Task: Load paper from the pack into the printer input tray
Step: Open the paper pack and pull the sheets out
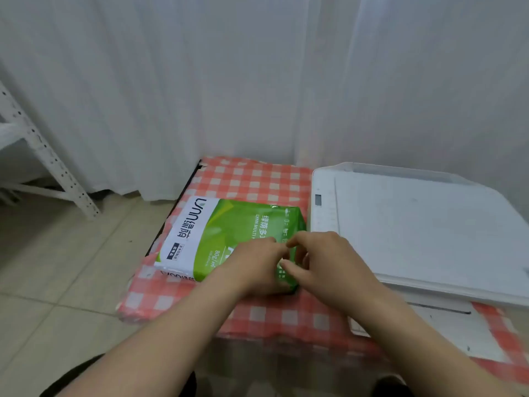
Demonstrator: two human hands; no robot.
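A green and white wrapped paper pack (226,227) lies flat on the checked tablecloth, left of the white printer (415,230). My left hand (254,267) rests on the pack's near right corner, fingers pinching the wrapper. My right hand (320,259) meets it there, fingertips pinched on the same wrapper edge. The printer's lid is down, and a white tray (446,328) sticks out at its front. The pack's near right corner is hidden under my hands.
The small table carries a red and white checked cloth (286,316). White curtains (257,81) hang close behind. A white perforated metal shelf frame (48,156) stands on the tiled floor (57,267) to the left.
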